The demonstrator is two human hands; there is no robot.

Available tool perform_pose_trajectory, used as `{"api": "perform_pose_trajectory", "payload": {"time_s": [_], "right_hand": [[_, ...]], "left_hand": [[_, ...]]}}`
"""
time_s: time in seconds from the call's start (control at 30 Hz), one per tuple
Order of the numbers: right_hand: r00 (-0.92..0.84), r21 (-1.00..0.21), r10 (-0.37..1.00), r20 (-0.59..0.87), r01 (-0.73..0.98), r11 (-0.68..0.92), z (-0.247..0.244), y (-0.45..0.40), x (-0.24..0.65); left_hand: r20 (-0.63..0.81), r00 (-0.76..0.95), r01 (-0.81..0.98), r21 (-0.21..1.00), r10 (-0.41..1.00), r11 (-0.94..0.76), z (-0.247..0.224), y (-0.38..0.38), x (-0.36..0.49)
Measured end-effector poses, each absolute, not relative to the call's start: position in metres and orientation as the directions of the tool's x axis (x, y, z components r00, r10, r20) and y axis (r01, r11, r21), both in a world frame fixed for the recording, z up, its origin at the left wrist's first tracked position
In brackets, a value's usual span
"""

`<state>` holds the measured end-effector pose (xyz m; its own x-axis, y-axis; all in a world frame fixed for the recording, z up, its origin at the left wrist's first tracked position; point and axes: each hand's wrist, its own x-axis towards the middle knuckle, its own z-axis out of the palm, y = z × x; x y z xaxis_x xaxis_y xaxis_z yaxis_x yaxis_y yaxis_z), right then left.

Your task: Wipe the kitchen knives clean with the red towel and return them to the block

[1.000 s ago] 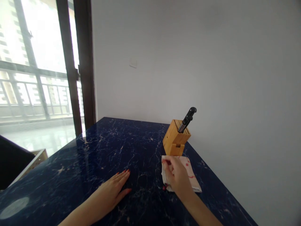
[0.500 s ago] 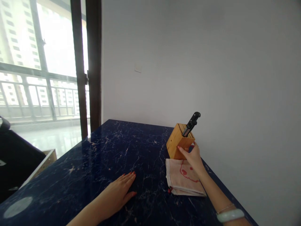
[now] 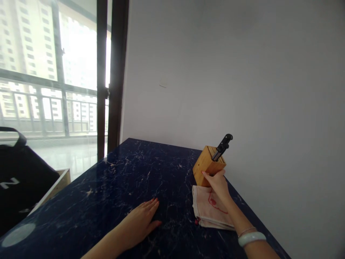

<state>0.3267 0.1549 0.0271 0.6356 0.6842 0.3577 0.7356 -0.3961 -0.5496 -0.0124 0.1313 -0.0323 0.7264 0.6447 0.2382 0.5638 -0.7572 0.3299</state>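
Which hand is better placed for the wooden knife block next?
Probably the right hand: it is at the wooden knife block, while the left hand lies flat on the marble counter, farther away.

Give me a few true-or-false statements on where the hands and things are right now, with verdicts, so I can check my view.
The left hand lies flat on the marble counter. True.
The right hand holds the knife by its handle. False: the hand is at the wooden block, and the knife stands in the block.
The folded cloth lies in front of the block. True.
The bangle is on the left wrist. False: it is on the right wrist.
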Motion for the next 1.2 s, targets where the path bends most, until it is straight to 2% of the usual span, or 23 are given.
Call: {"api": "perform_pose_trajectory", "payload": {"time_s": [0.17, 0.47, 0.87, 1.2], "right_hand": [[0.648, -0.53, 0.68, 0.342, 0.731, -0.43, 0.033, 0.153, 0.32], [0.602, -0.531, 0.726, 0.331, 0.755, -0.384, 0.04, 0.169, 0.277], [0.372, -0.519, 0.841, 0.393, 0.844, -0.131, 0.033, 0.2, 0.156], [0.283, -0.516, 0.85, 0.443, 0.856, -0.016, 0.03, 0.201, 0.115]], "left_hand": [[0.284, 0.714, 0.544, 0.35, 0.64, -0.763, -0.038, 0.134, -0.013], [0.244, 0.718, 0.557, 0.359, 0.652, -0.749, -0.033, 0.131, -0.012], [0.21, 0.738, 0.563, 0.333, 0.641, -0.757, -0.028, 0.129, -0.012], [0.2, 0.729, 0.549, 0.402, 0.655, -0.733, -0.027, 0.13, -0.016]]}}
